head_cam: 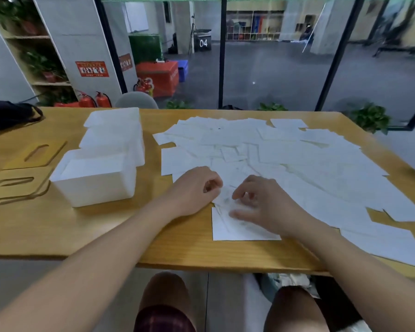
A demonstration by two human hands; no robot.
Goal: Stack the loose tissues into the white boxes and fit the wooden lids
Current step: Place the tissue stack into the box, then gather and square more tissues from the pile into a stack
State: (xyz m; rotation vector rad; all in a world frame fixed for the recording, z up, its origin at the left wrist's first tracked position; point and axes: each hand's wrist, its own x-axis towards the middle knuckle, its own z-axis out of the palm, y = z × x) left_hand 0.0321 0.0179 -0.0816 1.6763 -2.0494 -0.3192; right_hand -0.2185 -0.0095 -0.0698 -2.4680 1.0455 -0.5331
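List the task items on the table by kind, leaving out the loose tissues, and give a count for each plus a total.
White boxes: 3
Wooden lids: 2 in plain view; edges beneath the nearer one hint at more, count unclear
Total: 5

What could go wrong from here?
1. Both hands, left hand and right hand, work one tissue in an overlapping spread; neighbours may lift with it or crumple.
2. Tissues overhang the table edge at right and could slide off.
3. The lids lie beyond the boxes; reaching across may knock them.
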